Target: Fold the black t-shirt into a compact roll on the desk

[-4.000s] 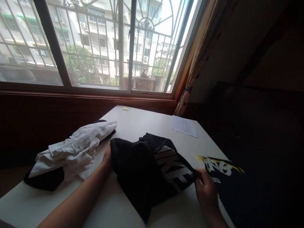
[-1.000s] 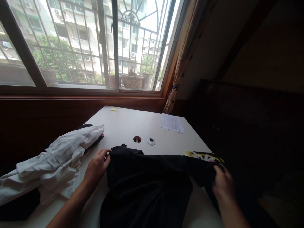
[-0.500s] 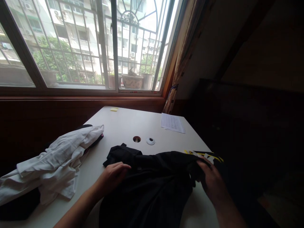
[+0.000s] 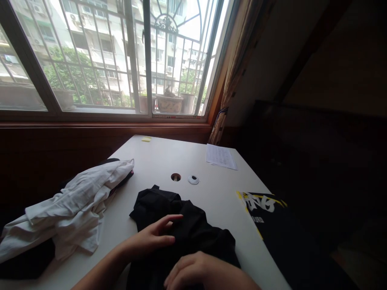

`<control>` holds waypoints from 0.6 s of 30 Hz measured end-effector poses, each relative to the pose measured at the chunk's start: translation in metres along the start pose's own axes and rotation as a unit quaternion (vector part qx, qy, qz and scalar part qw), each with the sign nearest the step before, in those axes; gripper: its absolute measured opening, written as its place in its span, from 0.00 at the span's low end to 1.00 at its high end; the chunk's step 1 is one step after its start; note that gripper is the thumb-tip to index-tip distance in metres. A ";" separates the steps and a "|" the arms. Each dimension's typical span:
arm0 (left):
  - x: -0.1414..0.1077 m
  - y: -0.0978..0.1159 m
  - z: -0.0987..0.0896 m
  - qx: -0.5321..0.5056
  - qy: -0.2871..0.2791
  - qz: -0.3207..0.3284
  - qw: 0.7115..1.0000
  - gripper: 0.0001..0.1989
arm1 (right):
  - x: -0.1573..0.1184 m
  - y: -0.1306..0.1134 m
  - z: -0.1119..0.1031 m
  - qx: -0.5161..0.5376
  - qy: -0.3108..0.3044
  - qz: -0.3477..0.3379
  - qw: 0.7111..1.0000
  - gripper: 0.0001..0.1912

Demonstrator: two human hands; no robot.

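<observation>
A crumpled black garment (image 4: 196, 219) lies on the near part of the white table, its exact kind unclear. My left hand (image 4: 154, 237) rests over its middle, thumb and fingers apart, holding nothing. Close to the bottom edge, my right hand (image 4: 199, 270) is above the nearer part of the garment with its fingers curled down onto the cloth; the fingertips are partly hidden. To the right, a dark garment with white lettering and yellow edging (image 4: 263, 209) hangs over the table's side.
The white table (image 4: 157, 161) stands by a barred window. On the left is a heap of white and dark clothes (image 4: 81, 197). A round cable hole (image 4: 175, 177), its loose cover (image 4: 193, 179), printed sheets (image 4: 221, 157) and a yellow note (image 4: 146, 139) are farther back.
My right hand has come left and nearer from the garment's right end, which is now folded inward, uncovering the lettered garment. My left hand has shifted slightly right and opened its fingers.
</observation>
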State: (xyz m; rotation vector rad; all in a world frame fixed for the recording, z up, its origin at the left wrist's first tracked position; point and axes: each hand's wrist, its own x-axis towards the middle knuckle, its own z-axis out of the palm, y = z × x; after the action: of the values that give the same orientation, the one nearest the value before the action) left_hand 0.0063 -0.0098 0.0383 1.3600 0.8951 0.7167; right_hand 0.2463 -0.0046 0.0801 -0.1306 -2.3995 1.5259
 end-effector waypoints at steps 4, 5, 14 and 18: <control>0.002 0.000 0.005 -0.031 -0.017 0.005 0.999 0.26 | -0.018 -0.013 -0.053 -0.009 0.163 0.105 0.981 0.12; 0.002 0.000 0.007 -0.022 -0.021 0.005 1.000 0.24 | -0.020 -0.007 -0.066 -0.013 0.233 0.129 0.964 0.13; 0.000 0.006 0.010 0.110 -0.107 0.042 0.987 0.24 | 0.024 0.104 -0.093 -0.103 0.249 0.228 0.936 0.28; 0.000 0.004 0.005 0.120 -0.109 0.037 0.986 0.20 | 0.048 0.114 -0.077 -0.065 0.197 0.246 0.947 0.32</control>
State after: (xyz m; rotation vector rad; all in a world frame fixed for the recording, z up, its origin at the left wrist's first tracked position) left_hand 0.0109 -0.0116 0.0421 1.6584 0.7754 0.5154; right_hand 0.2142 0.1228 0.0177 -1.0278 -2.2284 1.3490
